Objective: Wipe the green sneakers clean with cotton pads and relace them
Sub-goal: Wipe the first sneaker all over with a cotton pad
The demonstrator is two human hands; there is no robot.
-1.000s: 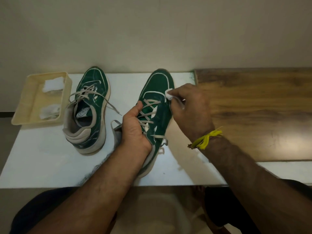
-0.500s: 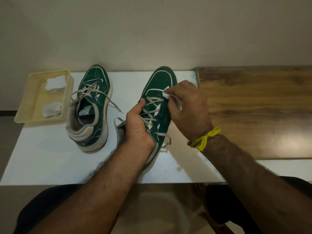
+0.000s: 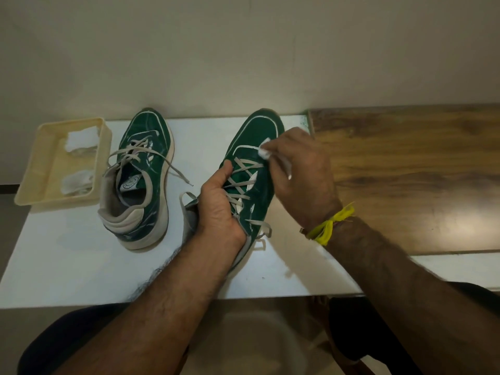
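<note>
Two green sneakers with grey laces lie on a white table (image 3: 67, 266). The left sneaker (image 3: 140, 180) stands alone, laces loose. My left hand (image 3: 219, 207) grips the right sneaker (image 3: 251, 142) around its tongue and laced middle, toe pointing away. My right hand (image 3: 300, 174) pinches a white cotton pad (image 3: 264, 150) and presses it on the shoe's upper just past the top lace. A yellow thread is tied around my right wrist.
A cream plastic tray (image 3: 29, 180) at the far left holds two white cotton pads (image 3: 81, 139). A wooden surface (image 3: 419, 171) adjoins the white table on the right. The wall runs close behind the shoes. My knees sit under the table's near edge.
My right hand with the pad has slid toward the sneaker's toe. The left hand keeps its grip and the view has shifted slightly.
</note>
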